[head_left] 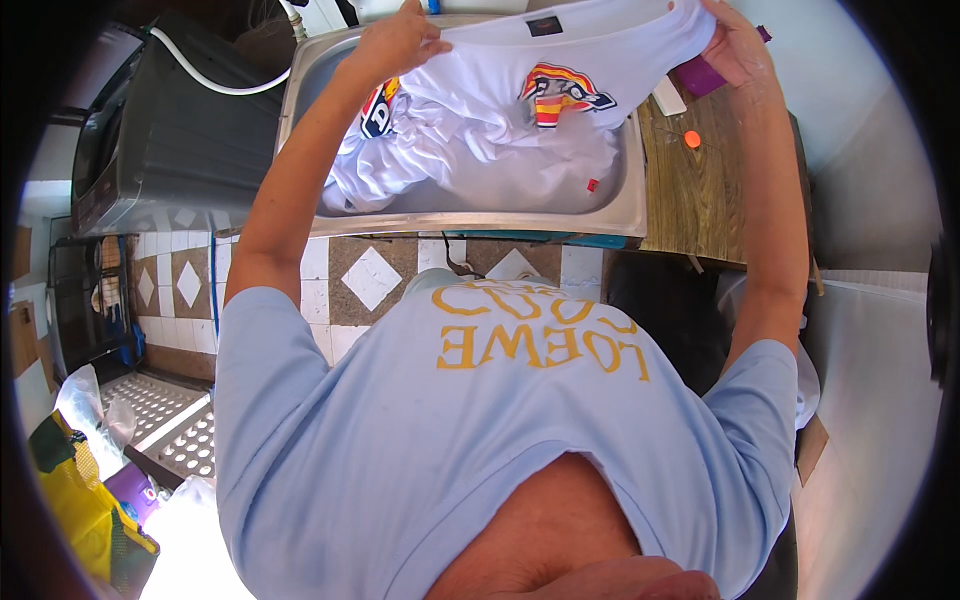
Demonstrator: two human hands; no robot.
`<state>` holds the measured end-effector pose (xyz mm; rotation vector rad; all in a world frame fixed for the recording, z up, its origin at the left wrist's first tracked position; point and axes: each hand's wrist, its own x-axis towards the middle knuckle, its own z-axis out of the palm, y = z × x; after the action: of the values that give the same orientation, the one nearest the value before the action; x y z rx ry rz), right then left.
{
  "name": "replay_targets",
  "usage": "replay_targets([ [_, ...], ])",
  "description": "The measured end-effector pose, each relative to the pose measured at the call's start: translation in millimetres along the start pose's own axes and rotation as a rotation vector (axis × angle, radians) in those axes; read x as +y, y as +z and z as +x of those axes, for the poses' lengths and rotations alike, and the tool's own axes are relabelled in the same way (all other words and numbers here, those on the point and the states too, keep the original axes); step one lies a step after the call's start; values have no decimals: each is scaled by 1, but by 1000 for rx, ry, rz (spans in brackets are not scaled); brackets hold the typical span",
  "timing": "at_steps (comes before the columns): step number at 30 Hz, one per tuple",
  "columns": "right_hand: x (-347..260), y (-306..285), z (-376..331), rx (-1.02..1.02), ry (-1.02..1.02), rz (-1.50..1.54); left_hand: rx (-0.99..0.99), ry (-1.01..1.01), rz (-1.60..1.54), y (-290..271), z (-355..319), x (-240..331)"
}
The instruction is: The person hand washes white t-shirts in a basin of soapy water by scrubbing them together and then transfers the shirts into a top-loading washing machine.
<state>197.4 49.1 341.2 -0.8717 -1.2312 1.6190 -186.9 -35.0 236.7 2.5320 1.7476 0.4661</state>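
Note:
A white T-shirt (480, 75) with colourful printed patches is spread between my two hands above a stainless steel sink (480, 222). My left hand (395, 45) grips one upper end of it, fingers closed on the cloth. At the far right, my right hand (740, 52) has its fingers bent round the opposite end. A dark label shows at the neckline between them. The lower part of the shirt lies bunched in the sink basin, with another printed patch near my left wrist. A small red tag (593, 186) sits on wet-looking white cloth near the sink's right side.
Right of the sink, a wood-patterned counter (690, 195) carries an orange round cap (692, 139), a white block (668, 97) and a purple object (700, 76). A dark grey washing machine (200, 130) with a white hose (215, 85) stands left. Tiled floor (372, 278) lies below.

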Motion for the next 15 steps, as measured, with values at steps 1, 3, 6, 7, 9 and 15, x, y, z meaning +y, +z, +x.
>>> replay_targets([
  [1, -8, 11, -4, -44, -11, 28, 41, 47, -25, -3, 2, -8],
  [3, -16, 33, -22, -119, -29, 80, 71, 1, -41, -7, 6, -6],
  [6, 11, 67, -36, -94, -82, -90, 311, 139, -250, 2, 29, 19],
  [7, 25, 75, -36, -96, -92, -190, 322, 189, -313, 4, 38, 34],
  [9, 73, 96, -30, -140, -97, -366, 274, 193, -390, 4, 46, 60],
  [15, 104, 54, 0, -109, -66, -515, 1009, 95, -577, -3, 73, 145],
])
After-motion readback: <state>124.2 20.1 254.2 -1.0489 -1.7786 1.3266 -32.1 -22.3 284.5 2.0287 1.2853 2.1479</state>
